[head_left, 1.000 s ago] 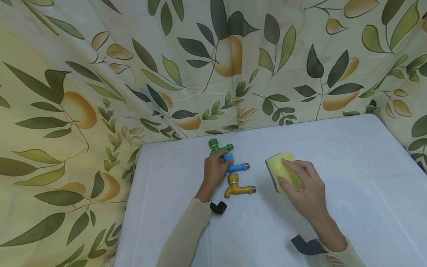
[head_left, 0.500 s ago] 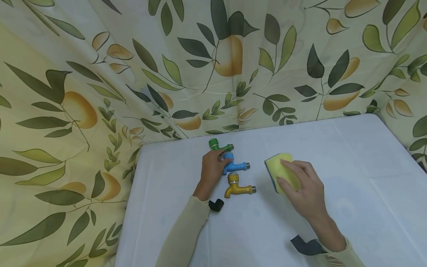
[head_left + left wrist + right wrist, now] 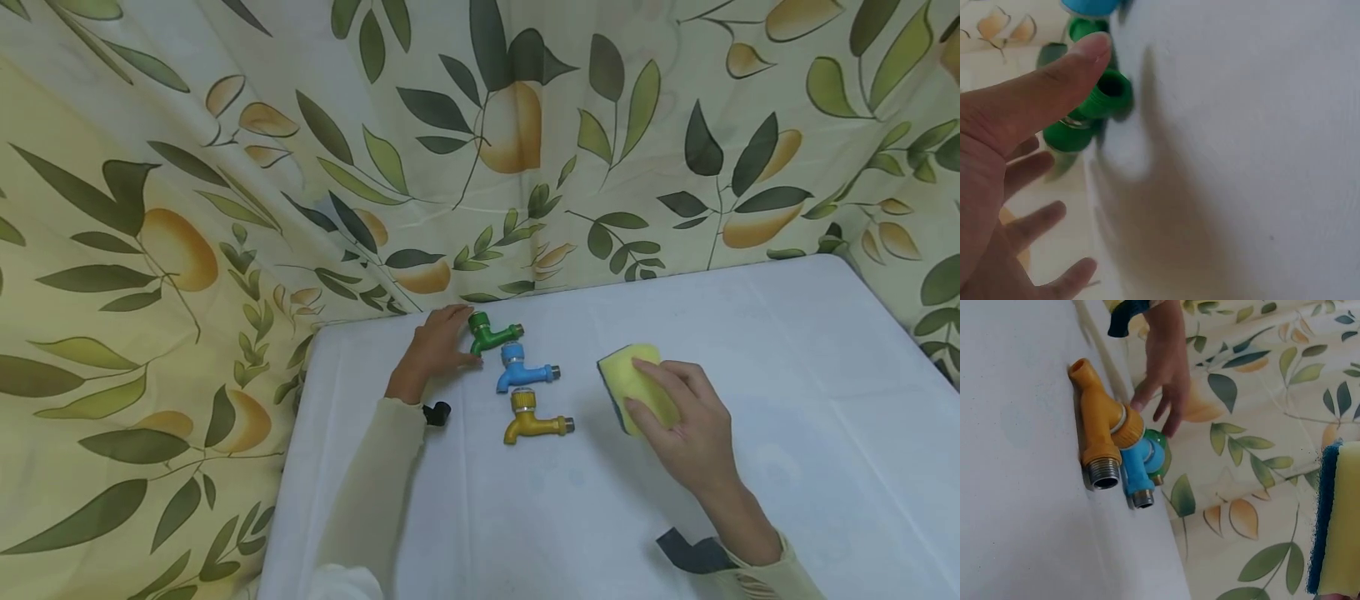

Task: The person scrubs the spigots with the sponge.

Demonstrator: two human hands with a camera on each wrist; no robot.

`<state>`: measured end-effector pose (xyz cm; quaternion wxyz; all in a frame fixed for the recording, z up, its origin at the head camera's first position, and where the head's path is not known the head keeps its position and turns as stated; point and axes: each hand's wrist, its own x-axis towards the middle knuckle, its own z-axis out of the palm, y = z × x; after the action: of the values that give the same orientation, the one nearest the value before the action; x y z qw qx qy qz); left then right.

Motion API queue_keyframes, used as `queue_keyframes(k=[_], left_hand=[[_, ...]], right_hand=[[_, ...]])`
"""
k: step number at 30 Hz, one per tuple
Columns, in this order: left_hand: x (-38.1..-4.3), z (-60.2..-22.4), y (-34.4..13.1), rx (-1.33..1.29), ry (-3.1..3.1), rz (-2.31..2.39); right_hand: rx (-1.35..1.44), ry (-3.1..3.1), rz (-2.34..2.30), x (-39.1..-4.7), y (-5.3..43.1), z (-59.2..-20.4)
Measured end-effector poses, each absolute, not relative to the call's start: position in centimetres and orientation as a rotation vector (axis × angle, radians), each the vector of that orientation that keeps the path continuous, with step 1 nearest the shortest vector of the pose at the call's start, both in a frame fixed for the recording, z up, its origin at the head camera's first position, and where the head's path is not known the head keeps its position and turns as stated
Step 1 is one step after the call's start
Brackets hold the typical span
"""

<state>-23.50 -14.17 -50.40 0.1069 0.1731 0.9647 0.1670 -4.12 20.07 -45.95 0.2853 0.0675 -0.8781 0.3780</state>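
Three plastic taps lie in a row on the white table: a green tap (image 3: 491, 335) farthest back, a blue tap (image 3: 525, 372) in the middle and a yellow tap (image 3: 534, 421) nearest. My left hand (image 3: 438, 343) is at the left side of the green tap, thumb and fingers spread around its handle end. In the left wrist view its thumb overlaps the green tap (image 3: 1107, 97), and the other fingers are apart and hold nothing. My right hand (image 3: 690, 421) pinches a yellow sponge (image 3: 637, 383) with a dark scouring side, to the right of the taps.
The white table (image 3: 750, 333) backs onto a leaf-and-fruit patterned curtain (image 3: 480, 150), which also hangs along the left side. Black camera mounts show at both wrists.
My left hand has left the blue tap and moved left and back to the green tap, its fingers now spread. The right hand and sponge have stayed in place.
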Motion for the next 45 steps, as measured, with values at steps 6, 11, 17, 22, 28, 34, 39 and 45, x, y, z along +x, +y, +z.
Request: queue_keyframes(k=[6,11,17,22,28,34,39,45], left_hand=[[-24.5,-52.3,-14.7,0.503,2.786,0.519],[-24.6,-52.9,-14.9,0.479,2.787,0.606],[-24.2,-52.4,-15.1,0.458,2.774,0.820],[-22.9,-51.8,-15.6,0.399,2.771,0.961],[-18.9,-50.3,-15.8,0.446,2.778,1.178],[-14.6,-47.8,-13.3,0.757,2.821,1.269],[-12.3,-46.3,-11.0,0.951,2.816,1.342],[-10.7,-46.3,-9.0,1.066,2.856,1.381]], right_hand=[[0.176,-2.363,1.017,-4.0,19.9,-46.1],[0.153,-2.386,1.045,-3.7,19.7,-46.3],[0.146,-2.413,1.069,-3.5,19.3,-46.7],[0.139,-2.455,1.086,-3.5,18.8,-47.1],[0.121,-2.531,1.072,-3.8,18.5,-47.2],[0.120,-2.574,1.110,-4.9,17.5,-46.3],[0.107,-2.518,1.120,-5.5,15.8,-46.0],[0.321,-2.389,0.920,-5.0,14.6,-45.8]])
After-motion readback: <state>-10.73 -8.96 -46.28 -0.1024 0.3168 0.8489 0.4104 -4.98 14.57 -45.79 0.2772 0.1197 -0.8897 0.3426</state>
